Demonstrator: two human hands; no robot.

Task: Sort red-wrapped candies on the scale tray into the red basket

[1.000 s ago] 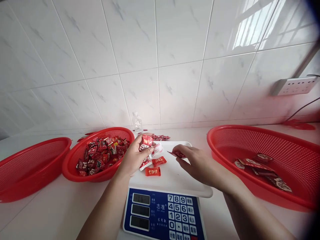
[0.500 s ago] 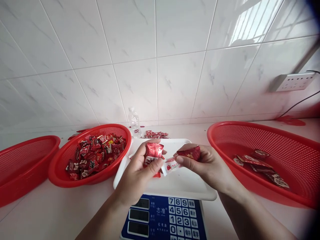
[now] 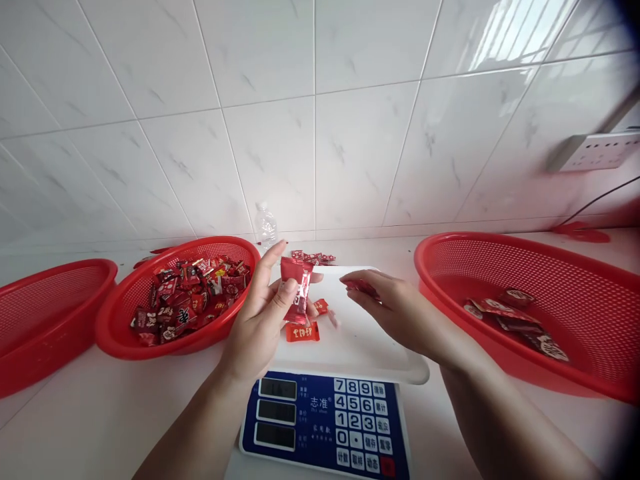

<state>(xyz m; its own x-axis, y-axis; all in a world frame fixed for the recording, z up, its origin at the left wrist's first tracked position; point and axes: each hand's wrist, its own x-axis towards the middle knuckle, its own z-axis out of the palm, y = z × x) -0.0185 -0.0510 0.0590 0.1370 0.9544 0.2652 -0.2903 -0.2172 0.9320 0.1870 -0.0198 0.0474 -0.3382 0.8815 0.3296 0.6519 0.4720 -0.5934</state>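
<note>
Over the left side of the white scale tray [image 3: 380, 360], my left hand [image 3: 260, 320] pinches red-wrapped candies [image 3: 299, 283] between thumb and fingers. My right hand [image 3: 400, 310] is closed around a dark red wrapped candy [image 3: 363, 287], mostly covered by the fingers, above the tray's right half. An orange-red candy packet [image 3: 303, 332] lies on the tray just below my left hand. Beside it are another red packet [image 3: 321, 307] and a blurred whitish one [image 3: 334, 319]. The blue scale panel [image 3: 320, 440] with keys and displays faces me in front of the tray.
A red basket [image 3: 113, 337] full of wrapped candies stands left of the tray, with another red basket [image 3: 45, 360] farther left. At right, a red basket [image 3: 440, 267] holds several packets. Behind the tray are a clear bottle [image 3: 266, 225] and small red packets [image 3: 313, 257].
The white candy wrapper has left my right fingers and is a blur over the tray. My hands have moved apart, the left tilting its candies upright. The view has shifted slightly.
</note>
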